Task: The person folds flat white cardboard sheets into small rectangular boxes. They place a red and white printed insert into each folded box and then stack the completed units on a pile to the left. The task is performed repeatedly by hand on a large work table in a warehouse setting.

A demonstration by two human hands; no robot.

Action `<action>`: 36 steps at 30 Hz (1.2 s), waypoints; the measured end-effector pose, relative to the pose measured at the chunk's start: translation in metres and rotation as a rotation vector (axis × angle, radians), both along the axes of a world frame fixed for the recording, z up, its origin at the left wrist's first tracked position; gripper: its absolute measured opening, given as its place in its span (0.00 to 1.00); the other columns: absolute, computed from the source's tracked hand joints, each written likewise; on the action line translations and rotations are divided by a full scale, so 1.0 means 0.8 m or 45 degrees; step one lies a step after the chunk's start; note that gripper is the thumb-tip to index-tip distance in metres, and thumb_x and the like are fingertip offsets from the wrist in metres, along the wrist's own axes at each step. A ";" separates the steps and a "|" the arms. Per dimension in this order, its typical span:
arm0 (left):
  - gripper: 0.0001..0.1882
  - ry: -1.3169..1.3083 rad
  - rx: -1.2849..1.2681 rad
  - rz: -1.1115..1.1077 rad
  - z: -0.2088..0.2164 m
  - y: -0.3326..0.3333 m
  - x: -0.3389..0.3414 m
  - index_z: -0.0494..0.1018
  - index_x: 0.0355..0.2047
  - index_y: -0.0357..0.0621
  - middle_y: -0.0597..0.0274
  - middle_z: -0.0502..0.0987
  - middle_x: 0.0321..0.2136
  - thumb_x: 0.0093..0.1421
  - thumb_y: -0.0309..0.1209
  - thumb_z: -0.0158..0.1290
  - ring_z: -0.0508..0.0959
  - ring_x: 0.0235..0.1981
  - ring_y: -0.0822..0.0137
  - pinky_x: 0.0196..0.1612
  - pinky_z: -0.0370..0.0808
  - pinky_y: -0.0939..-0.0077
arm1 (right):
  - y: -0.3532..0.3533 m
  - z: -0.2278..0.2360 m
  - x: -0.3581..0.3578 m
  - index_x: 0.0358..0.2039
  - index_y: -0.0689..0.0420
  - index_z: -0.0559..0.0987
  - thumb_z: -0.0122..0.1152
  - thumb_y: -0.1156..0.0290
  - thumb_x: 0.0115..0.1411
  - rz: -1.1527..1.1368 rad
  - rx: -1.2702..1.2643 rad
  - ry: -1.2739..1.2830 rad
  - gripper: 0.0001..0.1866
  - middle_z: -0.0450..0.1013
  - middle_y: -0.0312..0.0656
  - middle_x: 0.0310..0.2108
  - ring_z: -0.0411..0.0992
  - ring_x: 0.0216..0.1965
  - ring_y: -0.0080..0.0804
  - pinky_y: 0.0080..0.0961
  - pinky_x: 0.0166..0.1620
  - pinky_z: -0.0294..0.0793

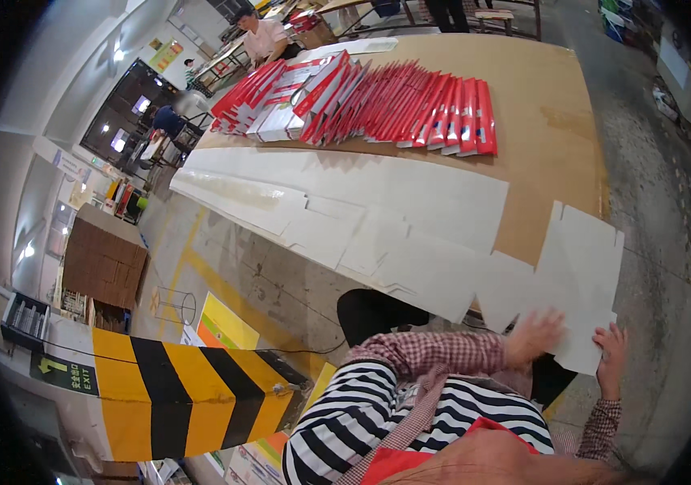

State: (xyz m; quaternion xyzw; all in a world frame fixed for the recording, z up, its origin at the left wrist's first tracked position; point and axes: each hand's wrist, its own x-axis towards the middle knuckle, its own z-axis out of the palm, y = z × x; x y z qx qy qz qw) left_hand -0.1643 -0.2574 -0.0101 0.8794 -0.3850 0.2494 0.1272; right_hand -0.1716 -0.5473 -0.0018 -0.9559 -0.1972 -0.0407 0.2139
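A flat white cardboard sheet (581, 257) with cut, notched edges lies over the table's near right corner, its lower end reaching past the edge toward me. My left hand (533, 339), slightly blurred, is over the sheet's lower left part with its fingers stretched out; it holds nothing. At the sheet's lower right edge is my right hand (610, 360), with thumb and fingers closed on the border. More white cardboard pieces (410, 259) overlap along the table's near side, left of my hands.
Red and white flat packages (434, 109) stand in a long leaning row across the brown cardboard-covered table (543, 105). A seated person (263, 39) is at the far end. A yellow-and-black striped pillar (192, 396) stands at my left, near a large brown carton (103, 257).
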 end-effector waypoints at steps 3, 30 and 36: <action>0.36 0.428 0.321 -0.161 -0.025 0.045 0.024 0.65 0.57 0.40 0.49 0.64 0.58 0.46 0.32 0.62 0.68 0.54 0.52 0.53 0.69 0.61 | -0.016 -0.020 -0.023 0.43 0.54 0.81 0.64 0.51 0.57 -0.055 -0.156 -0.218 0.21 0.76 0.43 0.49 0.65 0.59 0.49 0.50 0.67 0.52; 0.21 0.715 -0.213 0.510 -0.057 0.111 0.061 0.70 0.46 0.48 0.56 0.75 0.47 0.52 0.35 0.60 0.71 0.51 0.52 0.57 0.65 0.52 | 0.098 -0.032 0.035 0.53 0.50 0.79 0.53 0.41 0.62 0.240 0.061 0.011 0.29 0.65 0.45 0.62 0.56 0.66 0.50 0.56 0.69 0.41; 0.47 0.227 0.111 0.066 -0.093 0.036 0.006 0.54 0.67 0.50 0.56 0.58 0.66 0.51 0.48 0.62 0.54 0.67 0.41 0.65 0.49 0.31 | 0.086 -0.016 -0.010 0.61 0.55 0.69 0.57 0.50 0.64 -0.342 0.247 -0.400 0.30 0.60 0.51 0.65 0.55 0.67 0.50 0.54 0.68 0.47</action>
